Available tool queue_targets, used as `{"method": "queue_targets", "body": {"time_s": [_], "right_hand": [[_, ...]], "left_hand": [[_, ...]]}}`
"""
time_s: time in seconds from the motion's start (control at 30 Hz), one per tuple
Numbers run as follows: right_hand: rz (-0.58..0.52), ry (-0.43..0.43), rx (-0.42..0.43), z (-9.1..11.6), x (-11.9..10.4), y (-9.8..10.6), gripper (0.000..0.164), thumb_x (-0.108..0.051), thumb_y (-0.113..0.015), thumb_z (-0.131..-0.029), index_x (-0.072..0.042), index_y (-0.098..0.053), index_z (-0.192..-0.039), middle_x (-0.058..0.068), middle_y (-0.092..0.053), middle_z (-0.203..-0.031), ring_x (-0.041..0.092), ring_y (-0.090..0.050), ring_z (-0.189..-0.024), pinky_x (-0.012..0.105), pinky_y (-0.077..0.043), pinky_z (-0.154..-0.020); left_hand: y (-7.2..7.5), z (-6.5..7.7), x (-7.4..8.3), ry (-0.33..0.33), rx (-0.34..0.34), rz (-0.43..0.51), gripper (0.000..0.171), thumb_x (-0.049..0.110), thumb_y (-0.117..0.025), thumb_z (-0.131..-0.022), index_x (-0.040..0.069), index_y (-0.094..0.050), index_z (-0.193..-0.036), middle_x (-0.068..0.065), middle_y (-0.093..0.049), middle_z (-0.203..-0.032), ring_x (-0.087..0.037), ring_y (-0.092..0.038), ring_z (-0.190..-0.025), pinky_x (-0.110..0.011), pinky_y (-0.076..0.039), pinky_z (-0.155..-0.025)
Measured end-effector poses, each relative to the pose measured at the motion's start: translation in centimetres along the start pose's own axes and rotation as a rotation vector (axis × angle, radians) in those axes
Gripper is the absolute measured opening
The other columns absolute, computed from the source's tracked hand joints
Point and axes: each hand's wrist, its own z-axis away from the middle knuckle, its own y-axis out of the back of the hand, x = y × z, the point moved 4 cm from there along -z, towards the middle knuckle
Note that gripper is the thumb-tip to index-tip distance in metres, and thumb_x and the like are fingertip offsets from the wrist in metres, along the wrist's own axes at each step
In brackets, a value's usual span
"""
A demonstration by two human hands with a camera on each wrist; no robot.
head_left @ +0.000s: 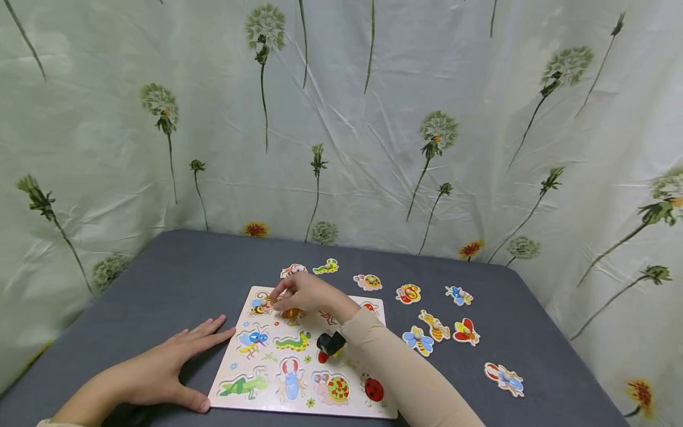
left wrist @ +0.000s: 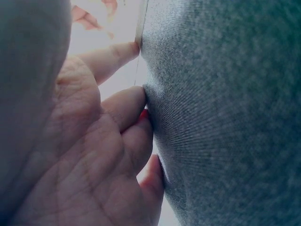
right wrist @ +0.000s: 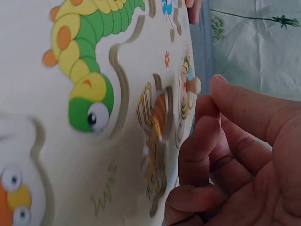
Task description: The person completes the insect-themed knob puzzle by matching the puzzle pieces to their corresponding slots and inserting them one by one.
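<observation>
The right hand (head_left: 311,292) is reaching over the puzzle board (head_left: 271,402), thumb and forefinger closing nearly together beside the knob (right wrist: 194,85) of the bee piece (head_left: 260,307); whether they are gripping it, one cannot tell. That piece is lying at the board's far left corner. The left hand (head_left: 168,367) is spreading its fingers along the board's left edge, grasping nothing. A caterpillar piece (head_left: 326,267) is lying beyond the board, a stag beetle piece (head_left: 504,379) to its right.
</observation>
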Motion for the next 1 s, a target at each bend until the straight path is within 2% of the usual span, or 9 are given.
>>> {"method": "queue_targets", "body": {"time_s": [0.13, 0.23, 0.37, 0.43, 0.6, 0.67, 0.77, 0.87, 1.0], "right_hand": [[-0.007, 0.033, -0.027, 0.6, 0.1, 0.5, 0.019, -0.014, -0.076, -0.100, -0.006, -0.080, -0.118, -0.001, -0.066, -0.076, 0.007, -0.049, -0.063, 0.021, -0.038, -0.058], [-0.033, 0.038, -0.040, 1.3, 0.3, 1.0, 0.019, -0.014, -0.075, -0.101, -0.006, -0.079, -0.118, 0.008, -0.071, -0.080, 0.010, -0.053, -0.065, 0.022, -0.039, -0.059], [-0.062, 0.043, -0.065, 2.2, 0.8, 1.6, 0.022, -0.017, -0.073, -0.103, -0.005, -0.078, -0.121, 0.021, -0.077, -0.093, 0.019, -0.064, -0.072, 0.025, -0.047, -0.061], [-0.072, 0.040, -0.069, 2.7, 1.0, 2.0, 0.024, -0.018, -0.072, -0.104, -0.004, -0.077, -0.122, 0.021, -0.078, -0.097, 0.022, -0.069, -0.078, 0.030, -0.054, -0.065], [-0.113, 0.009, -0.049, 4.3, 2.0, 3.2, 0.021, -0.017, -0.070, -0.105, -0.005, -0.077, -0.121, 0.014, -0.079, -0.095, 0.025, -0.073, -0.086, 0.043, -0.063, -0.081], [-0.123, -0.002, -0.042, 5.1, 2.4, 3.8, 0.020, -0.016, -0.070, -0.105, -0.006, -0.078, -0.121, 0.014, -0.080, -0.098, 0.028, -0.075, -0.090, 0.044, -0.064, -0.086], [-0.121, -0.006, -0.035, 6.1, 3.1, 4.6, 0.021, -0.017, -0.070, -0.105, -0.006, -0.078, -0.121, 0.018, -0.080, -0.108, 0.032, -0.077, -0.099, 0.040, -0.063, -0.088], [-0.113, -0.005, -0.039, 7.1, 3.7, 5.4, 0.024, -0.018, -0.070, -0.105, -0.005, -0.077, -0.124, 0.021, -0.079, -0.114, 0.033, -0.076, -0.100, 0.038, -0.062, -0.087], [-0.074, -0.008, -0.040, 8.6, 4.6, 6.6, 0.027, -0.018, -0.069, -0.106, -0.003, -0.075, -0.127, 0.022, -0.078, -0.109, 0.029, -0.073, -0.093, 0.041, -0.061, -0.083]], "left_hand": [[0.0, 0.2, -0.2, 0.000, -0.008, -0.012, 0.107, 0.056, -0.091, -0.079, 0.035, -0.036, -0.168, -0.024, -0.020, -0.178, -0.067, -0.020, -0.156, -0.082, -0.018, -0.114], [0.0, 0.3, -0.3, -0.009, -0.002, -0.013, 0.108, 0.058, -0.090, -0.079, 0.036, -0.035, -0.169, -0.023, -0.019, -0.179, -0.066, -0.020, -0.156, -0.043, -0.004, -0.133], [0.0, 0.5, -0.6, -0.018, 0.009, -0.016, 0.107, 0.056, -0.091, -0.079, 0.034, -0.036, -0.168, -0.025, -0.021, -0.178, -0.068, -0.020, -0.155, 0.004, 0.011, -0.100], [0.0, 0.6, -0.6, -0.022, 0.010, -0.034, 0.107, 0.055, -0.091, -0.079, 0.032, -0.037, -0.168, -0.027, -0.022, -0.177, -0.070, -0.021, -0.153, -0.011, 0.011, -0.123], [-0.1, 0.5, -0.5, -0.033, 0.010, -0.031, 0.107, 0.055, -0.091, -0.079, 0.033, -0.036, -0.169, -0.026, -0.021, -0.177, -0.069, -0.022, -0.153, -0.010, 0.011, -0.123], [-0.1, 0.3, -0.4, -0.036, 0.012, -0.015, 0.107, 0.055, -0.091, -0.079, 0.034, -0.036, -0.169, -0.025, -0.020, -0.178, -0.068, -0.021, -0.154, 0.007, 0.012, -0.096], [-0.1, 0.2, -0.3, -0.034, 0.006, -0.001, 0.107, 0.055, -0.091, -0.079, 0.033, -0.036, -0.169, -0.025, -0.020, -0.178, -0.069, -0.020, -0.155, 0.007, 0.012, -0.097], [-0.1, 0.1, -0.2, -0.031, 0.003, -0.018, 0.108, 0.053, -0.092, -0.079, 0.031, -0.036, -0.169, -0.027, -0.020, -0.177, -0.070, -0.021, -0.154, -0.027, 0.004, -0.133], [0.0, 0.1, -0.1, -0.034, 0.011, -0.049, 0.109, 0.053, -0.092, -0.078, 0.029, -0.037, -0.169, -0.028, -0.022, -0.176, -0.070, -0.024, -0.152, -0.065, -0.011, -0.132]]}}
